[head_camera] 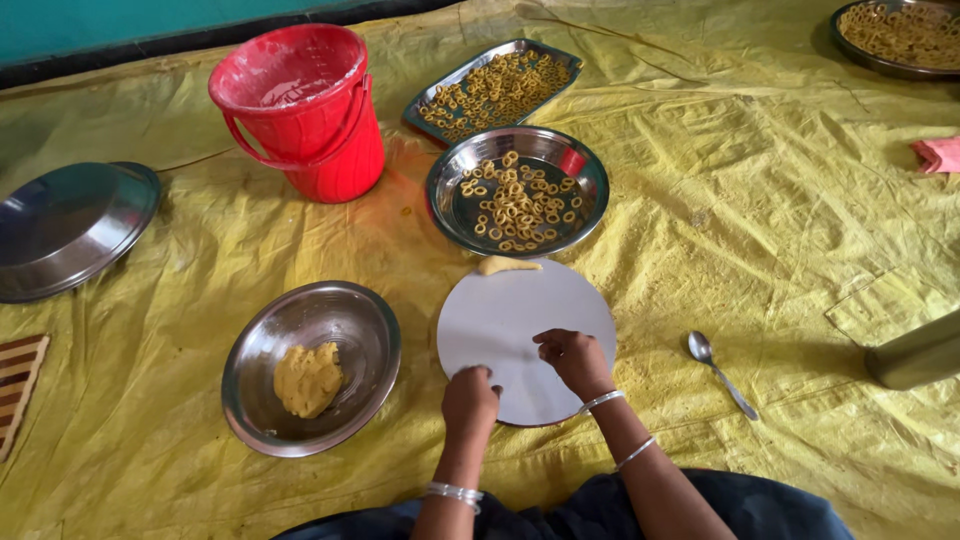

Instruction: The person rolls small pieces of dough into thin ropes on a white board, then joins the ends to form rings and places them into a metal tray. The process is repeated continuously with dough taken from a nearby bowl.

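- Left hand (pixel 470 398) and right hand (pixel 572 358), both curled, fingertips pressed on the round white board (pixel 500 310) at lower centre; what they pinch is too small to tell.
- Done: many dough rings fill the steel bowl (pixel 517 190) and the tray (pixel 492 90) above it.
- Left: a dough lump (pixel 307 379) in the lower-left bowl (pixel 372 330), a small dough roll (pixel 507 265) at the board's top edge.
- Top-right plate (pixel 850 45) is cut off.
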